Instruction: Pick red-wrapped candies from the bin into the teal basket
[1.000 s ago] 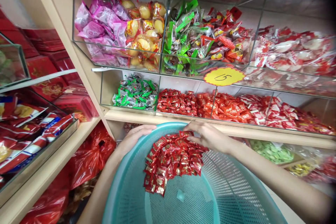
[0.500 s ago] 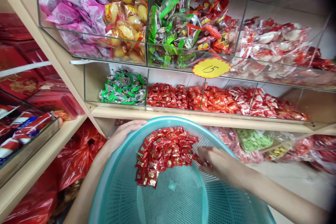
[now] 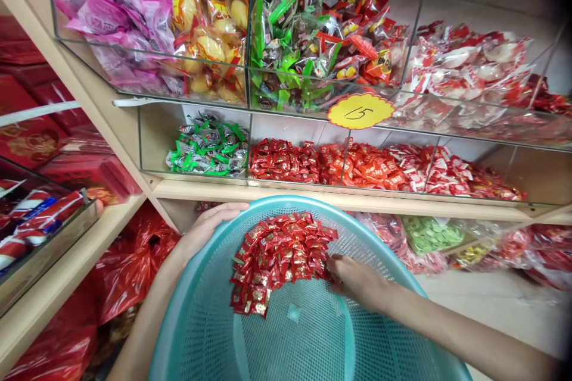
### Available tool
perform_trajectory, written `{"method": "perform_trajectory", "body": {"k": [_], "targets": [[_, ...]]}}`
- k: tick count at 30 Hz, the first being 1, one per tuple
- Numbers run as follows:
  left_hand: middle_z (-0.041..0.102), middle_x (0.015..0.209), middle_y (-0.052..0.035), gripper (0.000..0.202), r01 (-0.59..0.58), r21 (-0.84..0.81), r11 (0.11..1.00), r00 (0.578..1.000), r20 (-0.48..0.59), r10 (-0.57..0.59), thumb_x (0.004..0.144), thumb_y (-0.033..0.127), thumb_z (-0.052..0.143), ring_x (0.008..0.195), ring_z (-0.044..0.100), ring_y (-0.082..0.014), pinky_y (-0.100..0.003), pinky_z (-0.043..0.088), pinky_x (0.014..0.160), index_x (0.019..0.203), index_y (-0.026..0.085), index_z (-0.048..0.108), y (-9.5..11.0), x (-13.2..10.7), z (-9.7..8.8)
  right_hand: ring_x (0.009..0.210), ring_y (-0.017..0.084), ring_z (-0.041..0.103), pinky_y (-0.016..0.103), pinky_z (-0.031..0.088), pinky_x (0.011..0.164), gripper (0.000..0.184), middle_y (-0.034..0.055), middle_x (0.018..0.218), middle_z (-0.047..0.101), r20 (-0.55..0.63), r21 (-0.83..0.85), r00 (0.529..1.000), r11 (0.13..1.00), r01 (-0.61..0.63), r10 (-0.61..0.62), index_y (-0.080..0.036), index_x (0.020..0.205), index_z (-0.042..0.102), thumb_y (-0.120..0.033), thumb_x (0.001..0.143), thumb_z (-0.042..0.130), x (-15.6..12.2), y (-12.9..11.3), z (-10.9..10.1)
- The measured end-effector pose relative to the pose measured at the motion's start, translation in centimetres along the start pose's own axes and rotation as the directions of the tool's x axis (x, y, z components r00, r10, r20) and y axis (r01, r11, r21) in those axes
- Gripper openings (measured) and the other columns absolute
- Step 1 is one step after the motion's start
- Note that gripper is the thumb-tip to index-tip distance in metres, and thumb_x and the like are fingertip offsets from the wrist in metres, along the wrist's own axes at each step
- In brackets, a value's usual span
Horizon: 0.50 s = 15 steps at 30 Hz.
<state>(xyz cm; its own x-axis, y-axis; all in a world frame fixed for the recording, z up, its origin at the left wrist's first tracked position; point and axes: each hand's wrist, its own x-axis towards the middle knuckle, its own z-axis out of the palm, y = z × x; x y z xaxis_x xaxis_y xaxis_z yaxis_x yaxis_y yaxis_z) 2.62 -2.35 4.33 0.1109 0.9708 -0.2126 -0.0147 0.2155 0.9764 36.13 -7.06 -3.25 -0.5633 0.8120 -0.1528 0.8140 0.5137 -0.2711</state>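
Note:
A large teal plastic mesh basket (image 3: 295, 351) stands tilted toward me, with a heap of small red-and-gold wrapped candies (image 3: 281, 256) against its far side. My left hand (image 3: 214, 223) grips the basket's rim at the upper left, its fingers laid along the edge. Inside the basket, my right hand (image 3: 357, 280) is at the right end of the heap. Its fingers are curled down around candies there, and the fingertips are mostly hidden.
Clear bins ahead hold pink packets (image 3: 125, 18), yellow candies (image 3: 214, 30), green-wrapped sweets (image 3: 210, 146) and red candies (image 3: 286, 161). A yellow price tag (image 3: 361, 111) hangs between shelves. Red bags (image 3: 134, 262) sit at left; bagged candies (image 3: 431, 235) lie under the shelf.
My right hand has moved a little left, in against the heap's right edge, where a few candies stuck out under it. My left hand stays on the rim.

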Motion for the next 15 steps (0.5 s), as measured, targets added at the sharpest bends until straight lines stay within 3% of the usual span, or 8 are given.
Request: {"method": "perform_trajectory", "body": {"k": [6,11,15], "targets": [[0.073,0.104,-0.0024,0.031,0.039,-0.016,0.999,0.999,0.002,-0.039,0.066,0.036,0.067,0.105,0.06,-0.0266,-0.033,0.044,0.088,0.094,0.022,0.073,-0.1,0.1,0.1,0.081,0.02,0.055,0.031,0.041,0.071,0.014,0.0108,0.089,0.06,-0.011,0.031,0.999,0.998,-0.049,0.05,-0.014,0.085,0.056,-0.022,0.074,0.055,-0.2,-0.2,0.0],[0.074,0.1,-0.0018,0.028,0.038,-0.035,0.999,0.999,0.01,-0.037,0.067,0.034,0.067,0.102,0.061,-0.0255,-0.031,0.044,0.086,0.092,0.023,0.074,-0.3,0.3,-0.1,0.077,0.02,0.058,0.03,0.04,0.066,0.011,0.0093,0.084,0.062,0.053,-0.085,0.987,0.985,-0.149,0.154,-0.015,0.082,0.059,-0.024,0.078,0.054,-0.5,0.1,0.7],[0.071,0.11,-0.0008,0.026,-0.01,-0.013,1.0,1.0,0.017,0.01,0.069,0.033,0.066,0.111,0.057,-0.0245,-0.029,0.041,0.092,0.093,0.024,0.074,-0.3,0.3,-0.2,0.07,0.017,0.058,0.028,0.039,0.061,0.015,0.0087,0.08,0.064,-0.032,-0.144,0.991,0.98,-0.135,0.132,-0.016,0.078,0.059,-0.019,0.083,0.046,0.0,0.1,1.7]]}}
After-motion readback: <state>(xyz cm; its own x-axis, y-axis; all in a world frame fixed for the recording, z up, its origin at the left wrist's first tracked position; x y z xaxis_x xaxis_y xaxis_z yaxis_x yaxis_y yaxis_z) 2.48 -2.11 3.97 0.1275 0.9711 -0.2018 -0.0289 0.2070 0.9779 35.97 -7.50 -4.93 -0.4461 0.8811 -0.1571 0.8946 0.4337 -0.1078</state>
